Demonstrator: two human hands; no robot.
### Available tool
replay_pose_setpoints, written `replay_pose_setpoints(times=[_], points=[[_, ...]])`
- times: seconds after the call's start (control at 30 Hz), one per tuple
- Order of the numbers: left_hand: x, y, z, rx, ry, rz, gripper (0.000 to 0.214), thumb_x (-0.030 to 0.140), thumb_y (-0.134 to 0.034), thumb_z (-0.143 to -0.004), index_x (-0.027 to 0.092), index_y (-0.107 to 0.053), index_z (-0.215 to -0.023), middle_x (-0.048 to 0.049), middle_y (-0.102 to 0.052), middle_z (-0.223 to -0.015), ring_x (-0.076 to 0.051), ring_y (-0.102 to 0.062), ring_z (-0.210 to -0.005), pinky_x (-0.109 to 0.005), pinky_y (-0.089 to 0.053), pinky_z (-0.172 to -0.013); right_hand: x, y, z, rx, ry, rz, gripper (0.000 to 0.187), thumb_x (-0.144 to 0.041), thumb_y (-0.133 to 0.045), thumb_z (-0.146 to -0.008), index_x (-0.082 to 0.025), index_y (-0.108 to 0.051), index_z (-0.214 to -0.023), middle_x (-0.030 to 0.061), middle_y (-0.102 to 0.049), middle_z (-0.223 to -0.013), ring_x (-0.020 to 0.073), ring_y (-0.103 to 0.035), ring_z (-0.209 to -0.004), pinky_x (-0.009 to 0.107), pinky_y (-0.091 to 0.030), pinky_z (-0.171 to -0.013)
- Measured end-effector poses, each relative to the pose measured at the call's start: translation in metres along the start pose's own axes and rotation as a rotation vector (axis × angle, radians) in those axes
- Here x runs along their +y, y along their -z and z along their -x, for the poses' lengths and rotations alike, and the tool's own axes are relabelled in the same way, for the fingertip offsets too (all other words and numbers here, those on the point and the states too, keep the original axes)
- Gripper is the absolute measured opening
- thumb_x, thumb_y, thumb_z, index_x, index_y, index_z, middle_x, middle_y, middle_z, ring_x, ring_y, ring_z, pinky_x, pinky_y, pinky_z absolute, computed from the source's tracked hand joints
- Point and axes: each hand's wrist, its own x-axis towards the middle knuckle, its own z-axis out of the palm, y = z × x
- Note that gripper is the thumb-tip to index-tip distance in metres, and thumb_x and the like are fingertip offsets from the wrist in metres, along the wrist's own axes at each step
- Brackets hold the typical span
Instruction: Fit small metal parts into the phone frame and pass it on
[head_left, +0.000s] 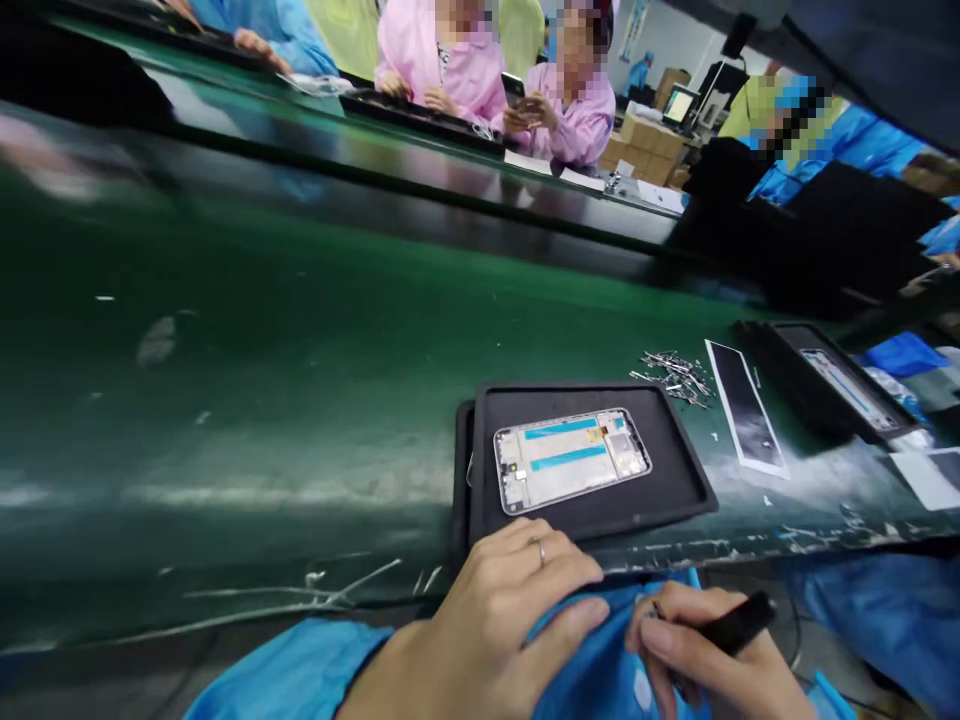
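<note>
Blue cloth (600,650) is bunching at the bottom of the view, at six o'clock from the black tray (675,480), and both hands are resting on it. The left hand (487,620) is lying palm down, its fingers loosely bent and spread and a ring showing on one of them; it is pressing the fabric rather than clasping anything. The right hand (705,665) is curling thumb and fingers around a thin black tool (739,625). The tool's tip is pointing toward nine o'clock and meeting the cloth just beside the left fingertips.

A phone frame (570,458) is lying flat in the middle of the tray, untouched, with its open inner side facing up. A heap of small metal parts (675,375) is sitting loose on the green belt (262,380) at one o'clock from the tray. A white-edged dark strip (746,410) is lying at three o'clock, and a second tray (787,375) is standing just beyond it. People in pink coats (570,100) are sitting across the line at twelve o'clock.

The likeliest trouble seems to be the tool tip working so near the left fingers, where a slip on the soft, shifting cloth could jab skin or snag the fabric. The left knuckles are also lying just beside the tray's near rim, so a push forward could nudge the tray and jolt the frame. A sleeve sweeping to the right could scatter the loose metal parts.
</note>
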Motion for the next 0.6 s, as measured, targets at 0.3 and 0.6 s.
replay_pose_setpoints(times=[0.3,0.6], points=[[-0.008,0.005,0.0,-0.097,-0.038,0.211,0.015,0.016,-0.057,-0.083,0.014,-0.063,-0.096,-0.0014,-0.066,-0.089,-0.012,-0.061,-0.083,-0.021,-0.049,-0.078,-0.008,-0.015,0.005,-0.07,0.005,0.026,0.031,-0.043,-0.065,-0.071,-0.013,-0.06,-0.069,-0.0018,-0.051,-0.045,0.0049,-0.035,-0.042,0.022,-0.021,-0.044],[-0.026,-0.008,-0.007,0.035,-0.187,0.107,0.02,0.012,-0.041,-0.089,0.013,-0.061,-0.086,-0.0047,-0.064,-0.081,-0.016,-0.06,-0.077,-0.03,-0.051,-0.074,-0.027,-0.021,-0.018,-0.063,-0.051,0.121,0.033,-0.042,-0.066,-0.068,-0.012,-0.055,-0.064,-0.0007,-0.052,-0.043,0.0034,-0.031,-0.036,0.02,-0.018,-0.039]])
